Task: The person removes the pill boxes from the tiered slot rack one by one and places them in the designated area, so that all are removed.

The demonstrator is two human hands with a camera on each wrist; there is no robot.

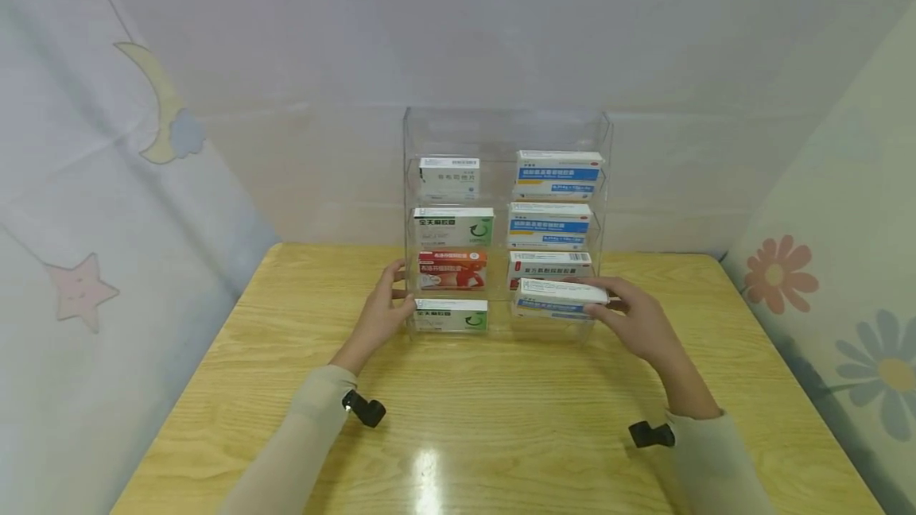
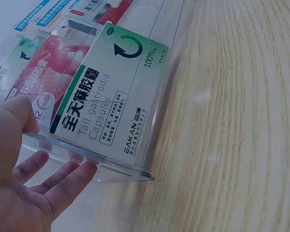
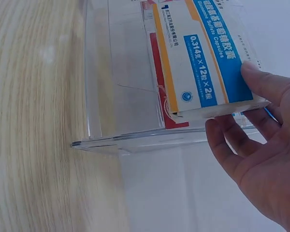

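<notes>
A clear acrylic display rack with two columns of medicine boxes stands on the table. My left hand holds its left side low down, thumb at the front edge and fingers along the outside. Close to that thumb, a green-and-white capsule box sits in the bottom left slot. My right hand pinches a blue-and-white glucosamine capsule box by its right end, thumb on the front face and fingers behind. This box is tilted at the bottom right of the rack, in front of a red-and-white box.
Higher in the right column stand two more blue-and-white boxes. The left column also holds a white box, another green-and-white box and a red box. Behind the wooden table hangs a pale curtain.
</notes>
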